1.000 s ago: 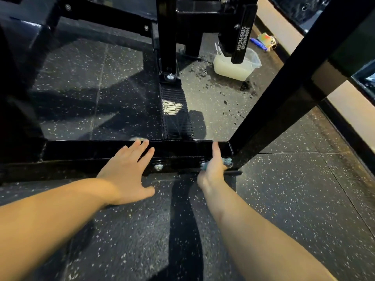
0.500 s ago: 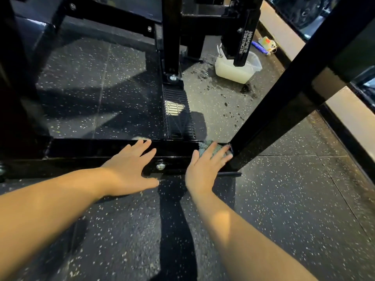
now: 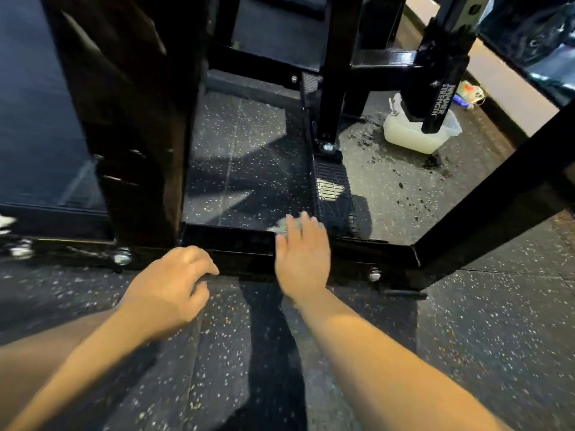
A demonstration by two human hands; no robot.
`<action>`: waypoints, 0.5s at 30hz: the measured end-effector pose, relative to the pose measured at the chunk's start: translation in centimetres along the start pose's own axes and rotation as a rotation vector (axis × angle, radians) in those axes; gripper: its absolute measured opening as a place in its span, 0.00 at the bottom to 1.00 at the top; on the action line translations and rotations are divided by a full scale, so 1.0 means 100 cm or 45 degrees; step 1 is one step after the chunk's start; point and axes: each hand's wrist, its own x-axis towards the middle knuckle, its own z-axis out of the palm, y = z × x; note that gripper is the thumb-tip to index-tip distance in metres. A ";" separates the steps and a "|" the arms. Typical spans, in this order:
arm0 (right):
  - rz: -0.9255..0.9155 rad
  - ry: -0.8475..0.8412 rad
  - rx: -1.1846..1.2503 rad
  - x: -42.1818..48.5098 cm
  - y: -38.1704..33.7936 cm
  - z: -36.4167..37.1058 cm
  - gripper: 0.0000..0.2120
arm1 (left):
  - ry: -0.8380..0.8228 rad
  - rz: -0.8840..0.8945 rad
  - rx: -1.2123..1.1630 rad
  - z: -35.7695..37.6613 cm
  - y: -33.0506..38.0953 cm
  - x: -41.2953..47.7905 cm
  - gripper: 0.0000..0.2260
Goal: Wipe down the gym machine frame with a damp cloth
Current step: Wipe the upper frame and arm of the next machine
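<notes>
White capitals "HAMMER STRENGTH" run lengthwise, in 2 lines, along the black machine bar at the far right.

Open floor lies beyond the low bar at both hands. A thick post stands just past the left hand; a slanted strut and ribbed footplate hem the right hand.

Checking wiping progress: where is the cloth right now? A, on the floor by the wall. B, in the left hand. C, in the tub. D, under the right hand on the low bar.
D: the cloth peeks out past the fingers of the right hand, which lies flat on the low bar.
</notes>
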 end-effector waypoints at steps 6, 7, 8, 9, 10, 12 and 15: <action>-0.387 -0.200 0.200 -0.001 -0.117 0.024 0.22 | -0.038 -0.211 -0.026 -0.022 -0.030 -0.026 0.10; -0.468 -0.258 0.192 -0.002 -0.112 0.023 0.23 | -0.040 -0.236 -0.034 -0.026 -0.035 -0.031 0.10; -0.586 -0.282 0.122 -0.002 -0.103 0.022 0.23 | -0.018 -0.252 -0.032 -0.032 -0.040 -0.035 0.10; -0.699 -0.283 0.019 -0.002 -0.086 0.022 0.24 | -0.001 -0.270 -0.038 -0.035 -0.043 -0.038 0.10; -0.749 -0.287 -0.029 -0.001 -0.070 0.021 0.24 | 0.027 -0.294 -0.057 -0.040 -0.047 -0.041 0.10; -0.564 -0.269 0.091 -0.002 -0.047 0.014 0.22 | 0.110 -0.320 -0.117 -0.052 -0.051 -0.044 0.10; -0.118 -0.261 0.308 -0.009 -0.046 -0.001 0.23 | 0.302 -0.390 -0.213 -0.075 -0.046 -0.044 0.10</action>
